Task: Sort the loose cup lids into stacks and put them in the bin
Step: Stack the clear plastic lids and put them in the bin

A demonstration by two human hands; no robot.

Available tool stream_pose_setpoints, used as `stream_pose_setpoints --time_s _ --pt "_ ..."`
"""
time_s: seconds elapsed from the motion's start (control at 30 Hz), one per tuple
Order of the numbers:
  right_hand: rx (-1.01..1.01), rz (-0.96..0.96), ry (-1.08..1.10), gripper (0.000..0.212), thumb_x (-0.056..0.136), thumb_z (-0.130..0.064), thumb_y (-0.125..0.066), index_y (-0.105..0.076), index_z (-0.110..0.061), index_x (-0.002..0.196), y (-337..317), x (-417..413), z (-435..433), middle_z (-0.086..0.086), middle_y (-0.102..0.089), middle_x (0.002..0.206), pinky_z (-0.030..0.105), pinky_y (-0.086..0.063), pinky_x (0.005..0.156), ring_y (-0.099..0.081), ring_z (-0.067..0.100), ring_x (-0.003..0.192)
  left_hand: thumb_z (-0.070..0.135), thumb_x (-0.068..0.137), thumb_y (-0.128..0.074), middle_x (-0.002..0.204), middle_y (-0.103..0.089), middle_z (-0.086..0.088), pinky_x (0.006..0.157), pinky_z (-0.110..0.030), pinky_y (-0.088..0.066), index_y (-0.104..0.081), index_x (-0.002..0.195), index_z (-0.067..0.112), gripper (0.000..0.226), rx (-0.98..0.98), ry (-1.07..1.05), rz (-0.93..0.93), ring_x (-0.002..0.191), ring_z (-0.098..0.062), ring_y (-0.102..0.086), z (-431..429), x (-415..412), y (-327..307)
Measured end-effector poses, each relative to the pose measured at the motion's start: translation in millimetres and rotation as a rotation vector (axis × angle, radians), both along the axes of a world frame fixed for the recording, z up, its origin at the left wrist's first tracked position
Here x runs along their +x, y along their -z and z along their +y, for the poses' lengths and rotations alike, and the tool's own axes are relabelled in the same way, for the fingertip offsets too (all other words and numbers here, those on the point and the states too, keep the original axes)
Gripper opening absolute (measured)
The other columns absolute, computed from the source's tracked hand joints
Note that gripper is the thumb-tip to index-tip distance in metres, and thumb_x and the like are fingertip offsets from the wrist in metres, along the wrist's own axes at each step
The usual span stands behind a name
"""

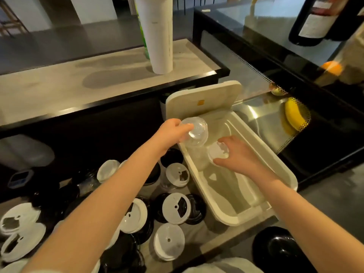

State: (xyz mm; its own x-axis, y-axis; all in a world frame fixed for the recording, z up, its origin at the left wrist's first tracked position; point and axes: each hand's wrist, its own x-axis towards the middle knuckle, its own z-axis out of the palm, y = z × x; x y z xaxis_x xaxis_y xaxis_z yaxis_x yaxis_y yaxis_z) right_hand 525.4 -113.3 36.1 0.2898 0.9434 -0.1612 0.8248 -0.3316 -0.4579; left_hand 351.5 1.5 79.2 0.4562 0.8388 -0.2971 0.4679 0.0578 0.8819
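Note:
My left hand [173,133] grips a stack of clear dome lids [196,133] over the near-left corner of the cream bin [285,170]. Inside the bin my right hand [239,154] holds a stack of white flat lids [217,152], fingers curled round its rim. The bin's hinged lid [202,99] stands open at the far end. Several loose white lids, such as a white lid [177,174] and another white lid [176,208], and black lids [171,157] lie scattered on the counter left of the bin.
A tall stack of white paper cups [157,34] stands on the raised grey counter [78,83]. A glass display case [275,66] with a banana [294,115] runs along the right. A black bowl [279,251] sits at the near right.

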Motion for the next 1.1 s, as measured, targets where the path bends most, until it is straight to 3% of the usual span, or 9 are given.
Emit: stream_pose_setpoints --time_s 0.17,0.37,0.67,0.87,1.1 --pt "-0.219 -0.085 -0.103 0.067 0.076 -0.042 -0.067 -0.041 -0.022 0.135 4.7 10.7 16.8 0.003 -0.043 0.128 0.039 -0.045 0.094 -0.044 0.026 0.121 0.046 0.090 -0.052 0.093 -0.062 -0.007 0.085 -0.037 -0.051 -0.055 0.113 0.005 0.047 0.001 0.233 0.320 0.083 -0.019 -0.059 27.1 33.5 10.3" --pt "-0.274 -0.049 -0.080 0.073 0.077 -0.043 -0.067 -0.036 -0.024 0.140 7.8 24.4 26.6 0.004 -0.041 0.129 0.031 -0.045 0.090 -0.048 0.024 0.119 0.036 0.097 -0.042 0.116 -0.052 -0.011 0.080 -0.033 -0.047 -0.040 0.133 0.004 0.049 0.061 0.436 0.633 0.095 -0.024 -0.055 37.6 66.5 12.2" --pt "-0.282 0.001 -0.072 0.076 0.076 -0.041 -0.069 -0.034 -0.023 0.140 20.5 33.8 24.1 0.004 -0.043 0.130 0.026 -0.039 0.087 -0.049 0.024 0.118 0.035 0.098 -0.042 0.140 -0.040 -0.011 0.092 -0.034 -0.045 -0.027 0.144 0.012 0.053 0.032 0.543 0.707 0.119 -0.026 -0.046 43.1 86.1 36.6" --pt "-0.293 0.037 -0.070 0.077 0.074 -0.043 -0.070 -0.035 -0.024 0.139 26.8 36.6 24.4 0.003 -0.045 0.126 0.027 -0.041 0.085 -0.050 0.023 0.115 0.033 0.100 -0.036 0.148 -0.033 -0.016 0.103 -0.036 -0.035 -0.021 0.146 0.008 0.054 0.155 0.652 0.888 0.130 -0.031 -0.040 45.1 90.4 57.5" --pt "-0.276 0.070 -0.065 0.076 0.075 -0.041 -0.071 -0.035 -0.025 0.140 28.4 36.6 21.7 0.003 -0.046 0.125 0.025 -0.040 0.081 -0.052 0.022 0.113 0.024 0.100 -0.037 0.137 -0.042 -0.020 0.097 -0.037 -0.039 -0.034 0.140 0.004 0.044 0.459 0.750 0.927 0.120 -0.034 -0.047 37.3 92.7 63.0"
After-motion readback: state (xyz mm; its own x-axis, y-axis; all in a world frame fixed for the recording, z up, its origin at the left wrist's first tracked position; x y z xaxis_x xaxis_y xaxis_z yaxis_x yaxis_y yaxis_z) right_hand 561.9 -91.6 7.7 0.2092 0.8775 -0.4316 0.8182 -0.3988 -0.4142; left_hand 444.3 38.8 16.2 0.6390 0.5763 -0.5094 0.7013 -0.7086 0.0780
